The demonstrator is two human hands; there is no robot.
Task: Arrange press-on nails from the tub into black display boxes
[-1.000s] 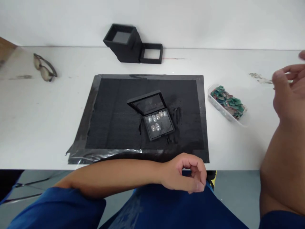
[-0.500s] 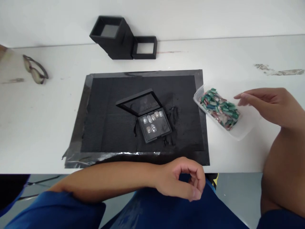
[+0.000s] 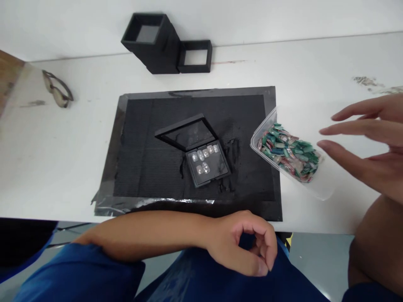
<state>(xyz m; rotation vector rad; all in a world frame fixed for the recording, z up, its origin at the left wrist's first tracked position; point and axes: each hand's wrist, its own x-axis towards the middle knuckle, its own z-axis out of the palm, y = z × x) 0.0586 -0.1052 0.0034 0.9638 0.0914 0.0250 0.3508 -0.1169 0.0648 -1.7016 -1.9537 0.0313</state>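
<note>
An open black case lies on the dark mat with its windowed lid tilted up. Several pale, shiny press-on nails sit inside it in two rows. Off the mat's right edge, a clear plastic tub holds a heap of green, pink and clear nails. My right hand hovers at the tub's right side, fingers and thumb spread, nothing visible between them. In front of the mat, above my lap, my left hand is curled, thumb against the fingertips, with nothing seen in it.
The black ribbed mat is taped to the white table. Stacked black boxes and one single black frame box stand at the back wall. A pair of glasses lies at the back left.
My right hand has moved right, away from the heap of nails, and its fingers have spread apart. The tub has turned slightly. My left hand keeps its curled pose.
</note>
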